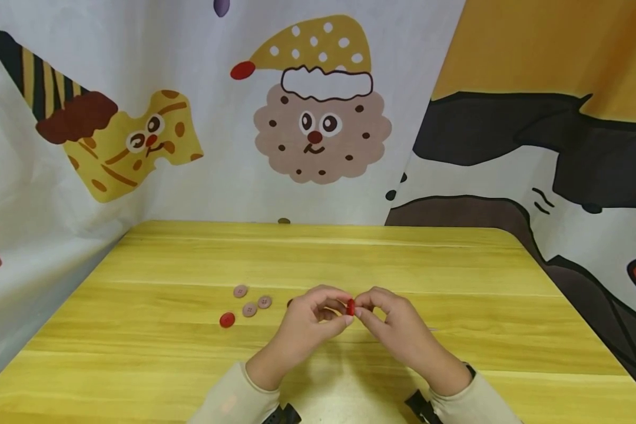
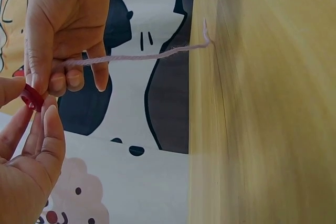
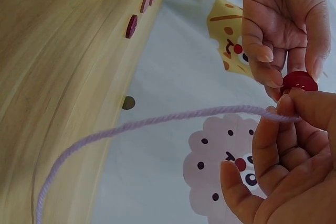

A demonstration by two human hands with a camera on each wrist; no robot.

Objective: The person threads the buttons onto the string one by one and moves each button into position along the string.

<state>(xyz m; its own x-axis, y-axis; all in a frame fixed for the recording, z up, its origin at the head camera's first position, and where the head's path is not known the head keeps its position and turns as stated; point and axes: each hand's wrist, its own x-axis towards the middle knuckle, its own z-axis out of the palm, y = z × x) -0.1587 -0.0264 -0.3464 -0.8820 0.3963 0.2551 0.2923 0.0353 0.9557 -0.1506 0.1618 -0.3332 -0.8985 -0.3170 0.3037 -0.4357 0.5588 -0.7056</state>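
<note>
Over the table, my left hand (image 1: 310,321) pinches a red button (image 1: 351,307) by its edge between thumb and fingers. The button is held on edge, its holes showing in the right wrist view. Facing it, my right hand (image 1: 400,330) pinches a lilac strand of yarn (image 3: 173,118) right at the button, with thumb and index fingertips close against it. Whether the yarn passes through a hole I cannot tell. From the right fingers the yarn trails down to the tabletop. The yarn's tip inside the pinch is hidden.
On the yellow wood-grain table (image 1: 153,347), left of the hands, lie another red button (image 1: 227,320) and three dusty-pink buttons (image 1: 249,309). A dark red piece (image 1: 290,302) peeks out behind the left hand. A cartoon-printed cloth (image 1: 206,188) hangs behind the table.
</note>
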